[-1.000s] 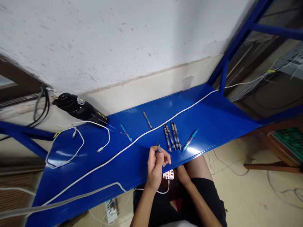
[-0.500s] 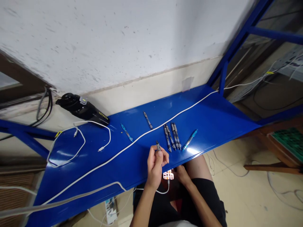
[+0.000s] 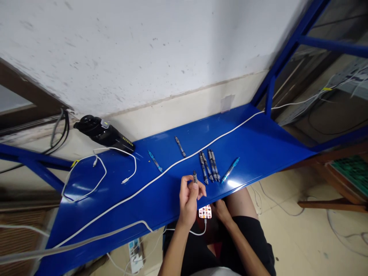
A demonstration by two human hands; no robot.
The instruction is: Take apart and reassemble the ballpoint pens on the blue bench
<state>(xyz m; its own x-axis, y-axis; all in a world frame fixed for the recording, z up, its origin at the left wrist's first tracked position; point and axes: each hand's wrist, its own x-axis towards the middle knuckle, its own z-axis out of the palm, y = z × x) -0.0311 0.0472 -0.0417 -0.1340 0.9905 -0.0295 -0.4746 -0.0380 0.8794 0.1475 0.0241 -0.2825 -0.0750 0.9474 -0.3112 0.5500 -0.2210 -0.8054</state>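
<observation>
My left hand [image 3: 189, 195] is closed on a grey-and-black pen [image 3: 195, 176] over the front of the blue table. The pen's end sticks up past the thumb and fingers; its lower part is hidden in the hand. Just to the right lies a row of several grey-and-black pens [image 3: 209, 165], side by side. Beyond the row rests a blue pen [image 3: 230, 170], slanted. Below the table's front edge is my right hand [image 3: 221, 211], its fingers mostly hidden. Beside it a lit phone [image 3: 205, 212] with a cable plugged in sits over my lap.
Another grey pen [image 3: 180, 146] and a second blue pen [image 3: 155, 161] lie farther back on the blue table [image 3: 161, 203]. A long white cable [image 3: 143, 186] crosses it diagonally. At the back left a black bottle [image 3: 107, 134] leans, near a looped charging cable [image 3: 105, 172].
The pen in my left hand has tipped slightly more upright and shifted a little to the right. My right hand stays about where it was. The view has shifted slightly.
</observation>
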